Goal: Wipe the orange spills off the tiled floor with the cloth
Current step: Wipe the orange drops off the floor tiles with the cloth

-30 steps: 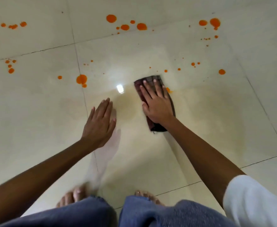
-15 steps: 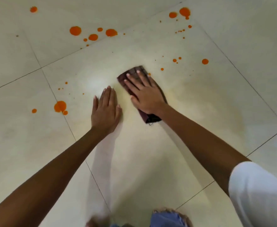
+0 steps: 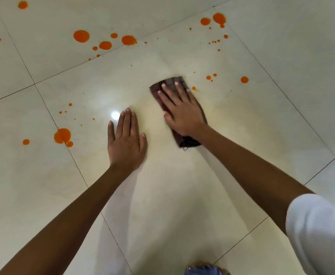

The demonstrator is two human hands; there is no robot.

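The right hand (image 3: 182, 112) lies flat with spread fingers on the dark cloth (image 3: 163, 87), pressing it to the tiled floor (image 3: 261, 135) just beside a small orange spot (image 3: 194, 88), probably so the whole cloth rubs. The left hand (image 3: 126, 139), open and empty, rests palm-down nearby on the tile, I think as support for the body; many orange spills (image 3: 81, 36) remain farther away.

White sleeve (image 3: 321, 231) at lower right; bit of blue denim (image 3: 201, 271) at bottom edge; bright light glare (image 3: 115, 115) mid-frame.
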